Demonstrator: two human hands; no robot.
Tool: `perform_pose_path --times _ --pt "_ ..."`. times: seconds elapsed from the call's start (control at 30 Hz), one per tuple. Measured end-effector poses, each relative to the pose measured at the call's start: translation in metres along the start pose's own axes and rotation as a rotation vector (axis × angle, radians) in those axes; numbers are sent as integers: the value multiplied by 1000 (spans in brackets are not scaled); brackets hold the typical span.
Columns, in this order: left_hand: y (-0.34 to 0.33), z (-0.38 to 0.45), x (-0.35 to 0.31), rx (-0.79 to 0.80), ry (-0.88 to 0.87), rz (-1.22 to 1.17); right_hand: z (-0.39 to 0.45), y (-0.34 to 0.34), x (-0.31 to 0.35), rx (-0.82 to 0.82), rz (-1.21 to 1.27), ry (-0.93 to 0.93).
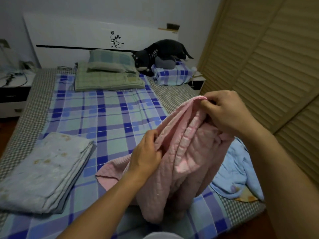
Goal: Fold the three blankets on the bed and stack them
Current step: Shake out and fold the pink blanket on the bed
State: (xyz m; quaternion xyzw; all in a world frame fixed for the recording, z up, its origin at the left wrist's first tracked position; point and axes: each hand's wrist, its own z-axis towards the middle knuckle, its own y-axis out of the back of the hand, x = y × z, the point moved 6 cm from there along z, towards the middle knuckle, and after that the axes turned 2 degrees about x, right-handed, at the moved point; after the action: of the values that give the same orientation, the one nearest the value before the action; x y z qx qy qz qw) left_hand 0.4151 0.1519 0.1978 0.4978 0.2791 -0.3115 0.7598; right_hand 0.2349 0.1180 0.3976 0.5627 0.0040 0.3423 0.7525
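Pink quilted cloth fills the near centre: the pink blanket (186, 152) hangs bunched between both hands above the near part of the bed (110, 116), one corner trailing on the checked sheet. The right hand (226, 112) pinches its top edge at the higher, farther end, and the left hand (146, 152) has its grip closed on a fold lower down and to the left. By my judgement this is the second blanket's turn, still at the stage of finding edges; next it needs corners located and the cloth spread flat before any fold. A folded pale blanket (44, 171) lies at the near left, ready as the stack's base. At the near right a crumpled blue blanket (236, 169) lies partly under the pink one and crowds the spreading space. Far off sit green pillows (107, 73) and a dark plush toy (160, 52).
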Motion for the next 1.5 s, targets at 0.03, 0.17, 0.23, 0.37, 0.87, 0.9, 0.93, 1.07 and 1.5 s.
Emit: perform_pose_path --times 0.03,0.17,0.23,0.37,0.87,0.9,0.93,1.07,1.5 --pt "2 -4 9 -22 19 25 0 2 -8 -37 -2 -59" --pt "7 -30 36 -8 -211 153 0 -1 -32 -84 70 -258" --pt "1 -46 42 112 -375 268 -2 -3 -35 -72 105 -316" --pt "-3 -42 74 421 -191 367 -5 -3 -18 29 151 -300" --pt "-41 -94 108 746 -130 261 8 -8 -73 -209 93 -544" --pt "-39 -101 109 706 -136 261 9 -9 -78 -219 68 -555" --pt "-37 -106 105 643 -183 274 10 -11 -83 -225 46 -564" --pt "-34 -134 72 415 -488 204 17 -21 -97 -252 7 -596" --pt "-37 -152 101 559 241 262 10 -31 -115 -239 -15 -532"
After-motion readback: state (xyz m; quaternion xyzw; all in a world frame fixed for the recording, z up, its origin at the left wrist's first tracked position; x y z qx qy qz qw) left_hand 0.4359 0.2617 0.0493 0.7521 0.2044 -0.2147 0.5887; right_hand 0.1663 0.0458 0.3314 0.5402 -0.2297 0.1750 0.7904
